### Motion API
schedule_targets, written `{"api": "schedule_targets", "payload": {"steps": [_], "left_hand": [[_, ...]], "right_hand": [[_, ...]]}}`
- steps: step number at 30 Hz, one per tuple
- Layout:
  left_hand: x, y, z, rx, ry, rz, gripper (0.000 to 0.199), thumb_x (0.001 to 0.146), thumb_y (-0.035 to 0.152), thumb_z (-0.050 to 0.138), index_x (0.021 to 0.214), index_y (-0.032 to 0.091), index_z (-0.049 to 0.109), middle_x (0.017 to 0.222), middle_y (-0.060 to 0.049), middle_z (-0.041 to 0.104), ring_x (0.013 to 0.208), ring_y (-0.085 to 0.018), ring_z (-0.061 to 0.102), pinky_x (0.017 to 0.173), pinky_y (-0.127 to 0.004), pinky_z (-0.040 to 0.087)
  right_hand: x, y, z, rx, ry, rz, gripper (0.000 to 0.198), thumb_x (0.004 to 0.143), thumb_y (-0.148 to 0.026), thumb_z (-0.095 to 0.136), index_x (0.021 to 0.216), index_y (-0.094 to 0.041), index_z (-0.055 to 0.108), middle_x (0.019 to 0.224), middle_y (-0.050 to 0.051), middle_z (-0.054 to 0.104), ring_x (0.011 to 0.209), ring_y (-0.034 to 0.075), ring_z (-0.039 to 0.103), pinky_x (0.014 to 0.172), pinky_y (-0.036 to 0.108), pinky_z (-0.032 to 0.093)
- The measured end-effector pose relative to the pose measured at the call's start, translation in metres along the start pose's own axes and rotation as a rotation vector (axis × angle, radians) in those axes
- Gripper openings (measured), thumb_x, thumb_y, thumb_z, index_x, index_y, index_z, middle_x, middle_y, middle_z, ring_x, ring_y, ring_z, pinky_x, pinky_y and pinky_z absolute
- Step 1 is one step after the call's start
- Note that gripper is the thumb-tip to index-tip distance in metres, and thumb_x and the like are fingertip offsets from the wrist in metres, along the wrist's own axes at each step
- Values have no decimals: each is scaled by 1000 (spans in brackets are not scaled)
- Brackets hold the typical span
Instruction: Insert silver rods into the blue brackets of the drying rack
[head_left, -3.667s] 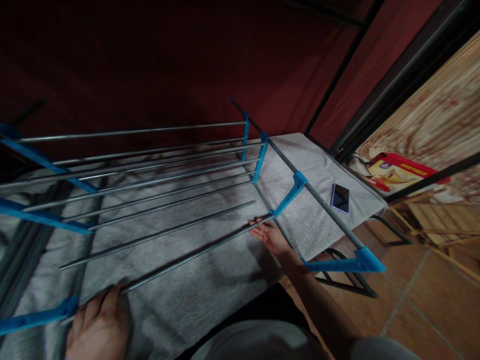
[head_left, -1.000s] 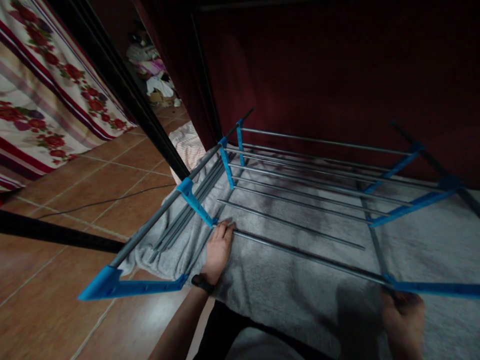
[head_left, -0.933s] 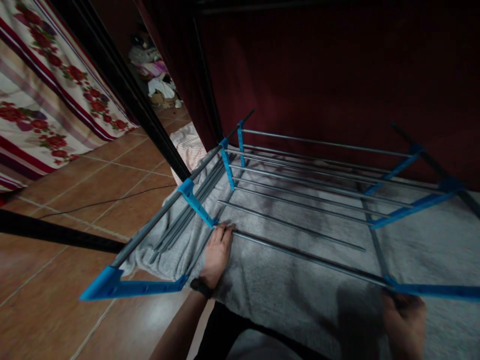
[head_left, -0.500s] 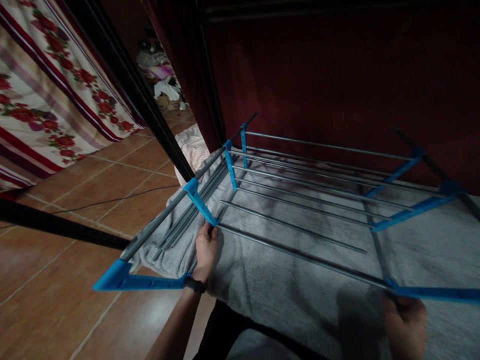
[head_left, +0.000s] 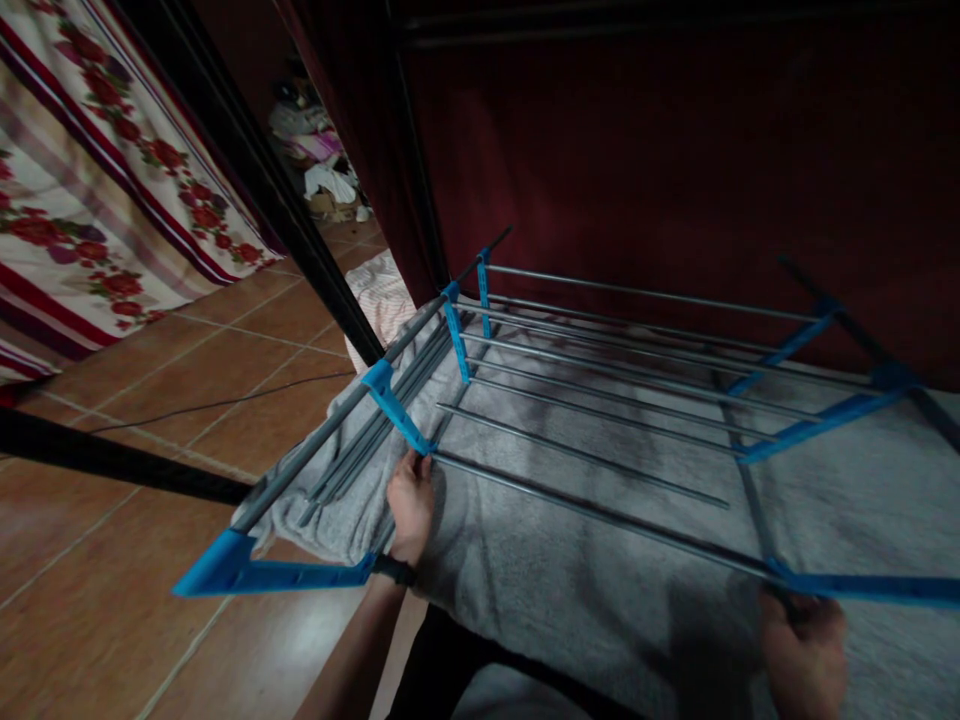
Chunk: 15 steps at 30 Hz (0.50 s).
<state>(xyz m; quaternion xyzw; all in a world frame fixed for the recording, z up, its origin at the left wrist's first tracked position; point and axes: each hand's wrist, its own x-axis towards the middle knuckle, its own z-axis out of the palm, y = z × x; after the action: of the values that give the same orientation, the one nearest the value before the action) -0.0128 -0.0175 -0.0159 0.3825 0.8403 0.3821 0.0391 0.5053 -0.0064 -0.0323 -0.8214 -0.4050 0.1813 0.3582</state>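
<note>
two hands on a blue-and-grey rack

a rack of grey rods and blue brackets spreads from the left of centre to the right edge of the frame, resting on a grey blanket. at the lower centre-left, the left hand, a dark band on its wrist, curls its fingers closed on the rack where a slanting bracket meets the front rod; whether bracket or rod fills the grip cannot be told. at the lower right, the right hand closes thumb and fingers on the rack just below the long bracket at the other end of that rod, its exact hold lost in shadow.

the front rod slopes down to the right between the two hands. just behind it, a loose rod lies with both ends outside any bracket. left of centre, a bundle of rods lies on the blanket, close to the left hand. at the lower left, a corner bracket juts past the blanket over brown tiles.

a dark red curtain fills the upper right, a flowered curtain hangs at the upper left, and a black pole slants between them.
</note>
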Motion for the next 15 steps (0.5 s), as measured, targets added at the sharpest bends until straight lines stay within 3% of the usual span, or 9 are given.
{"api": "schedule_targets", "payload": {"steps": [15], "left_hand": [[-1, 16, 3, 226, 48, -143, 49, 97, 48, 42, 122, 15, 68, 105, -17, 72, 88, -31, 67, 76, -42, 50]], "right_hand": [[4, 6, 10, -7, 29, -17, 41, 71, -59, 56, 97, -29, 46, 86, 7, 62, 79, 35, 64, 75, 51, 49]]}}
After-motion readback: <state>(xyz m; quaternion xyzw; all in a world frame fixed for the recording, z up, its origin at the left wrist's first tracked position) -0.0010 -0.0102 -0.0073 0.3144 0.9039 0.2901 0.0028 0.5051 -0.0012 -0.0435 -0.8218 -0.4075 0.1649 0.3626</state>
